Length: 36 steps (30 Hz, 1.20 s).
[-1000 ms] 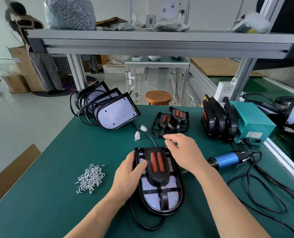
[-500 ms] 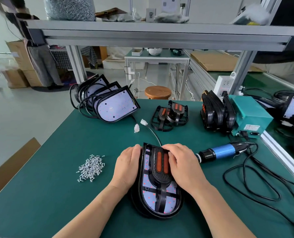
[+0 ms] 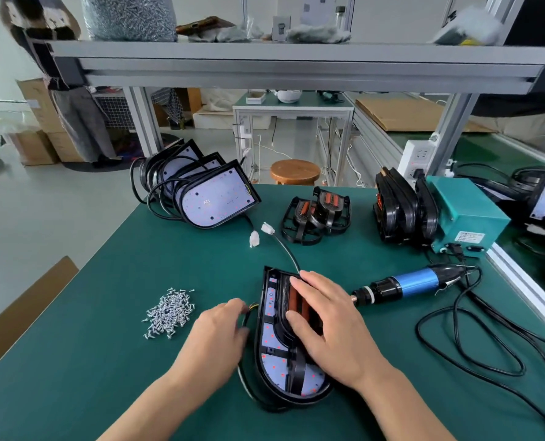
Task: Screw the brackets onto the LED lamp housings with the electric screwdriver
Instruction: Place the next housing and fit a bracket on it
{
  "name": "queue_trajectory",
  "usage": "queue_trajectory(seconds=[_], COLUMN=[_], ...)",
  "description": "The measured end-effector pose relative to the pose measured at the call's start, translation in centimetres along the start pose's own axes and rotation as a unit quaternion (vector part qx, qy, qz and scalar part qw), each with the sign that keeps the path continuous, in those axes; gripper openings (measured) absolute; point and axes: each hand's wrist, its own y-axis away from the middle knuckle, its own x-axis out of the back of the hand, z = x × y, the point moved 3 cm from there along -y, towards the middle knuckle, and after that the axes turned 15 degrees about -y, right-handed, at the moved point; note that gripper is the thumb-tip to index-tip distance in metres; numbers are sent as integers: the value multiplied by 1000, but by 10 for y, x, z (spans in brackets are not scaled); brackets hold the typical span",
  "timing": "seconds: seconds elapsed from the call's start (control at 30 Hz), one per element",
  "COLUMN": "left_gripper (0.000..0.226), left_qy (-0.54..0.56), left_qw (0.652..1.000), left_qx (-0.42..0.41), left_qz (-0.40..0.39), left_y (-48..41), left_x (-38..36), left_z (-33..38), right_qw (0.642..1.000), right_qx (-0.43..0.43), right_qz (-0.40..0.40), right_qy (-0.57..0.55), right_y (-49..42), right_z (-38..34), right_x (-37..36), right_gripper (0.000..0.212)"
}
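Note:
A black D-shaped LED lamp housing (image 3: pixel 272 342) lies flat on the green table near me, with a black bracket (image 3: pixel 298 375) carrying orange strips laid on it. My right hand (image 3: pixel 326 326) lies flat on the bracket, fingers straight, pressing it down. My left hand (image 3: pixel 218 335) sits just left of the housing, fingers curled at its cable; what they grip is hidden. The blue electric screwdriver (image 3: pixel 407 283) lies on the table to the right, untouched. A heap of silver screws (image 3: pixel 169 311) lies to the left.
More lamp housings (image 3: pixel 214 198) lean at the back left, loose brackets (image 3: pixel 317 214) at the back centre, black finished units (image 3: pixel 401 208) beside a teal power box (image 3: pixel 468 214). Black cables (image 3: pixel 461 338) loop on the right. A shelf beam (image 3: pixel 296 66) crosses overhead.
My left hand has come off the housing's left edge and moved left and down to the cable. My right hand has spread flat over the bracket. The housing sits slightly further right.

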Motion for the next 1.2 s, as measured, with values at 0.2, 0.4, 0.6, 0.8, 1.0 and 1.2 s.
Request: queue_trajectory(seconds=[0.2,0.4,0.6,0.8,1.0,1.2], left_gripper=[15,6,20,18,9,14], left_qy=[118,26,-108,-203,-185,21], left_qw=[992,990,974,959,968,988], left_qx=[18,64,182,195,162,51], left_qz=[40,121,82,14,47,145], left_y=[1,-5,-43,-54,-55,-42], left_x=[-11,2,26,24,19,4], left_z=[13,-12,-62,-72,-64,-13], right_qw=[996,995,970,900,911,893], right_qx=[11,16,22,-287,-351,-437], right_qz=[-79,-79,233,318,217,108], right_qy=[32,51,-60,-85,-18,7], right_y=[-26,-21,-7,21,17,-12], right_z=[-2,-2,0,58,64,71], right_x=[-3,-8,30,82,94,107], right_gripper=[52,48,32,31,51,43])
